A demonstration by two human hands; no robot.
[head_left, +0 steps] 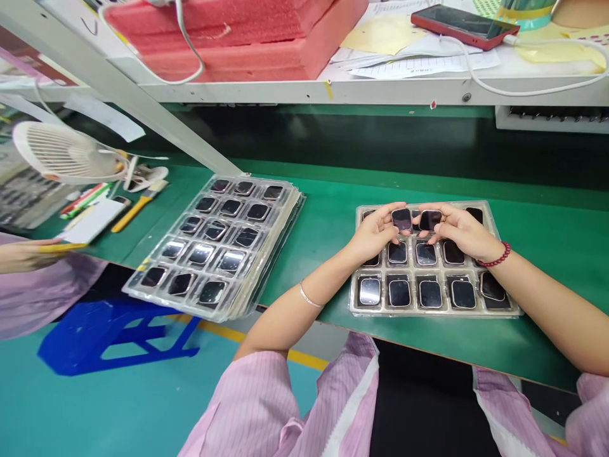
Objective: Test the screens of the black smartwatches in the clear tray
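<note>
Two hands above the near tray (413, 313), each pinching one small dark screen. Left hand (383, 227) grips the first screen (402, 219) by its outer edge, thumb below, fingers above; right hand (459, 227) pinches the second screen (430, 220) in mirror fashion. Neither hand spread flat.

Key relation: the held screens stand side by side, a narrow gap between them, in line with the tray's back row. Both look nearly square with rounded corners, so no clear long axis. Tray's long axis runs left to right across the person's front; a front row of five screens lies nearest the body, the rightmost (492, 287) tilted in its pocket. Each hand is nearer its own screen; the left arm lies nearer the tray stack (271, 254), which is off to the left, well apart, its long axis running away from the person.

Hidden: most of the back row, behind hands and held screens; right end of the middle row, under the right wrist. Fingertips behind the screens not visible. Cannot tell how high the screens are held, or whether they touch the pockets. Far left, a co-worker's hand (21, 256) beside a white card (98, 219); blurred, grip unclear, arm cut off by the frame.
</note>
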